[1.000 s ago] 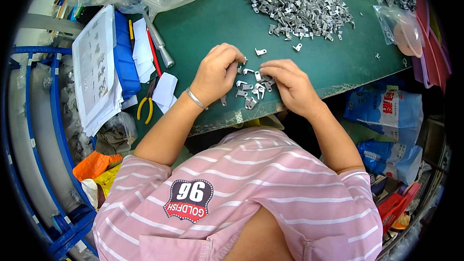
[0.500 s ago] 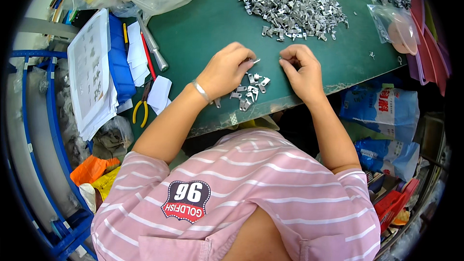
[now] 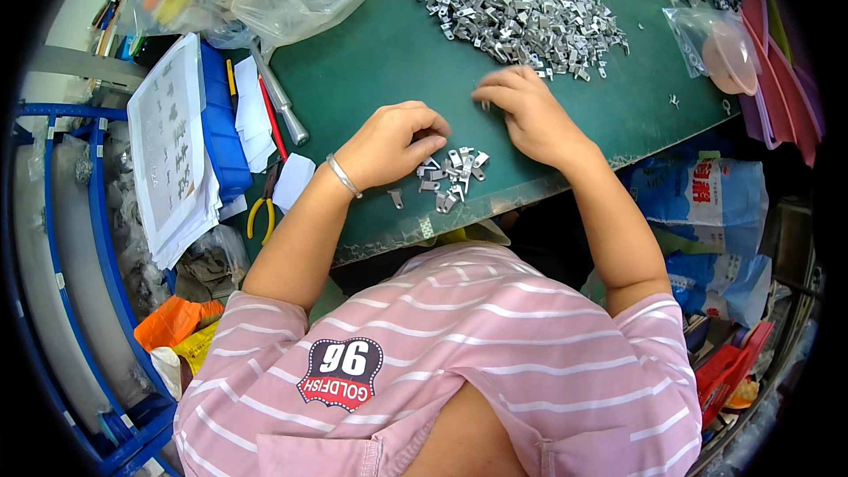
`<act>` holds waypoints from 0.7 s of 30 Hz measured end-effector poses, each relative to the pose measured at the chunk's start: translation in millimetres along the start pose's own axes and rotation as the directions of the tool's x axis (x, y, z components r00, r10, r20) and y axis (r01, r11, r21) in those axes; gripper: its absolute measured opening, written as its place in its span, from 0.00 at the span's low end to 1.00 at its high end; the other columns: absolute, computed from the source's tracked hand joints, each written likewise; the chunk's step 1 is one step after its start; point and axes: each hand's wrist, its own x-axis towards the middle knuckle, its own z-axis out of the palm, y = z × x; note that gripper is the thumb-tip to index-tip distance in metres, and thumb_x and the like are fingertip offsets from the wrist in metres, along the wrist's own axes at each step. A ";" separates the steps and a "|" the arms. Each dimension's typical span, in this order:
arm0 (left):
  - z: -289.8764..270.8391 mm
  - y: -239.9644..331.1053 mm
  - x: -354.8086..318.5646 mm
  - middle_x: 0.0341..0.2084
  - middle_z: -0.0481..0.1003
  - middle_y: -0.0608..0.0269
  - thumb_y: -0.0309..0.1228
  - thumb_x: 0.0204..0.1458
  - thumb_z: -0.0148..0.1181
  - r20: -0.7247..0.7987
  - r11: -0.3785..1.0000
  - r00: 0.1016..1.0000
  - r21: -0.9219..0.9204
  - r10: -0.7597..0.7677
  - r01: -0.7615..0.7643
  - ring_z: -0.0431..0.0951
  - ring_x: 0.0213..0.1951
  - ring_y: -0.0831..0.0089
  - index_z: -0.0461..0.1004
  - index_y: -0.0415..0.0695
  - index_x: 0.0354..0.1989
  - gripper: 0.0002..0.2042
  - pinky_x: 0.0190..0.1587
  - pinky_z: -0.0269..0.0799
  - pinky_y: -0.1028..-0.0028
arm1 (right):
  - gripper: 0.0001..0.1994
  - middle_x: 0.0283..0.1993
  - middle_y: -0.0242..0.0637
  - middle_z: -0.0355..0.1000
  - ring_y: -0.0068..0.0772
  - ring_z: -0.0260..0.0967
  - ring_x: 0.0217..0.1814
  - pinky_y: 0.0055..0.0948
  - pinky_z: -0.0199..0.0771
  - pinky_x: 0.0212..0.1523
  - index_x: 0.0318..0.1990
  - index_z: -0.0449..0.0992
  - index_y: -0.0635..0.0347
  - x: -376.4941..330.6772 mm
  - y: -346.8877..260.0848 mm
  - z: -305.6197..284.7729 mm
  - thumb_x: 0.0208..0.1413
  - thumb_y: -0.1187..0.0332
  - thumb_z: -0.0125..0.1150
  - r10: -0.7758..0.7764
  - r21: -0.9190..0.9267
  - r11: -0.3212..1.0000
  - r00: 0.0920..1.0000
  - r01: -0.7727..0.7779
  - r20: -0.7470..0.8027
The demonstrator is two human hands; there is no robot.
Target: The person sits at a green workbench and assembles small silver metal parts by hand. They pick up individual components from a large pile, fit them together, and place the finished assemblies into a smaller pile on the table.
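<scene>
My left hand (image 3: pixel 393 143), with a silver bangle (image 3: pixel 343 177) at the wrist, hovers at the left edge of a small group of bent metal clips (image 3: pixel 459 172). Its thumb and fingers are curled together, and whatever they hold is hidden. Beyond and right of that group, my right hand (image 3: pixel 539 119) is palm down, its fingers smeared by motion. A small pale spot shows under its fingertips, too unclear to name. One loose clip (image 3: pixel 396 199) lies below my left wrist. A large heap of similar metal clips (image 3: pixel 530 13) sits farther back, just past my right fingers.
The green tabletop (image 3: pixel 371 62) carries an open plastic bag (image 3: pixel 314 0) with metal parts at the back left. A blue tray (image 3: pixel 225 124), papers, a metal rod (image 3: pixel 281 93) and yellow-handled pliers (image 3: pixel 261 216) lie left. A bag with a pinkish cup (image 3: pixel 729 66) stands right.
My right hand has moved left and away from me, toward the big heap. My left hand has drawn slightly left and nearer, and the metal piece at its fingertips no longer shows.
</scene>
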 end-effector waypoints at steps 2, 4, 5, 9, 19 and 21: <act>1.2 -2.6 -0.5 0.31 0.77 0.56 0.24 0.52 0.64 -0.019 1.000 1.000 0.007 -0.011 0.011 0.79 0.33 0.64 0.79 0.39 0.37 0.05 0.38 0.74 0.70 | 0.24 0.52 0.42 0.74 0.48 0.68 0.58 0.38 0.69 0.58 0.48 0.79 0.62 -15.4 -0.3 -10.0 0.44 0.88 0.47 0.095 0.280 0.956 0.995 -0.083 -0.027; 1.4 -8.4 5.1 0.31 0.77 0.56 0.24 0.52 0.65 -0.044 0.999 0.999 0.036 -0.007 0.009 0.78 0.33 0.64 0.79 0.39 0.38 0.06 0.38 0.74 0.70 | 0.20 0.46 0.45 0.75 0.45 0.72 0.51 0.35 0.72 0.54 0.46 0.78 0.63 -23.5 4.8 -15.4 0.48 0.87 0.46 0.165 0.229 0.967 0.955 -0.108 -0.247; 3.7 -8.2 8.7 0.31 0.76 0.57 0.24 0.52 0.65 -0.075 0.999 0.997 0.041 0.009 -0.006 0.78 0.33 0.64 0.79 0.39 0.39 0.07 0.38 0.74 0.70 | 0.18 0.44 0.45 0.75 0.44 0.73 0.48 0.34 0.73 0.52 0.45 0.78 0.64 -28.6 5.6 -17.4 0.49 0.87 0.47 0.242 0.207 0.961 0.923 -0.185 -0.299; 28.0 5.1 37.8 0.31 0.74 0.57 0.25 0.50 0.67 -0.150 0.996 0.987 0.076 0.059 -0.048 0.78 0.35 0.63 0.77 0.40 0.41 0.10 0.39 0.74 0.70 | 0.08 0.40 0.41 0.75 0.44 0.73 0.44 0.35 0.73 0.45 0.40 0.78 0.62 -37.7 -4.8 -2.3 0.52 0.77 0.63 0.390 0.224 0.910 0.905 -0.350 -0.172; 17.8 2.3 27.6 0.30 0.73 0.55 0.28 0.46 0.69 0.020 0.990 0.997 0.123 -0.072 0.069 0.77 0.32 0.62 0.79 0.40 0.37 0.10 0.38 0.75 0.67 | 0.10 0.39 0.43 0.72 0.48 0.71 0.44 0.40 0.72 0.45 0.39 0.77 0.63 -54.5 -28.4 11.7 0.48 0.78 0.67 -0.017 0.232 0.972 0.995 0.038 -0.095; 7.7 4.7 23.9 0.29 0.73 0.55 0.30 0.46 0.69 0.144 0.989 0.988 0.139 -0.062 0.042 0.77 0.30 0.62 0.79 0.39 0.36 0.10 0.37 0.75 0.67 | 0.10 0.41 0.43 0.74 0.49 0.71 0.45 0.40 0.73 0.46 0.41 0.78 0.62 -48.1 -19.6 14.3 0.50 0.77 0.66 0.021 0.193 0.981 0.978 0.020 -0.206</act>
